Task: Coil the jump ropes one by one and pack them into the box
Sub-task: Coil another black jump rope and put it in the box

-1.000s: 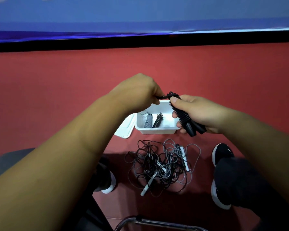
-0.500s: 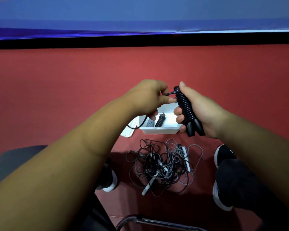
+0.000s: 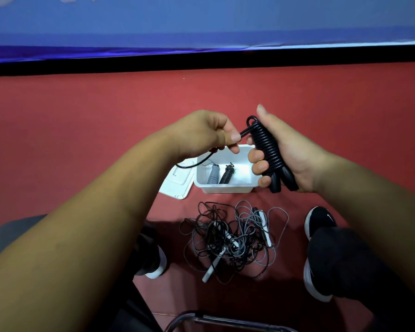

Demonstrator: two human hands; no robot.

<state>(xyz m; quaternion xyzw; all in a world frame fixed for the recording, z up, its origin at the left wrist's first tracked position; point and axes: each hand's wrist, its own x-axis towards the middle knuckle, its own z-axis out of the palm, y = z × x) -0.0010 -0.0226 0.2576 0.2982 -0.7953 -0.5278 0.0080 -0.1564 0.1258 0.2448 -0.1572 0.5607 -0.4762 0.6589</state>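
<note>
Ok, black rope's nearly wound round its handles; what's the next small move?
Probably wind the loose tail on and tuck it in. The right hand grips the black coiled jump rope, the left hand pinches it by the top loop, and that tail hangs free over the white plastic box.

An indoor sports space, apparently a gym: matte red sports floor (image 3: 321, 104), black skirting strip (image 3: 201, 64), blue wall covering (image 3: 201, 25), tangled black and grey jump ropes (image 3: 235, 238) heaped underfoot.
</note>
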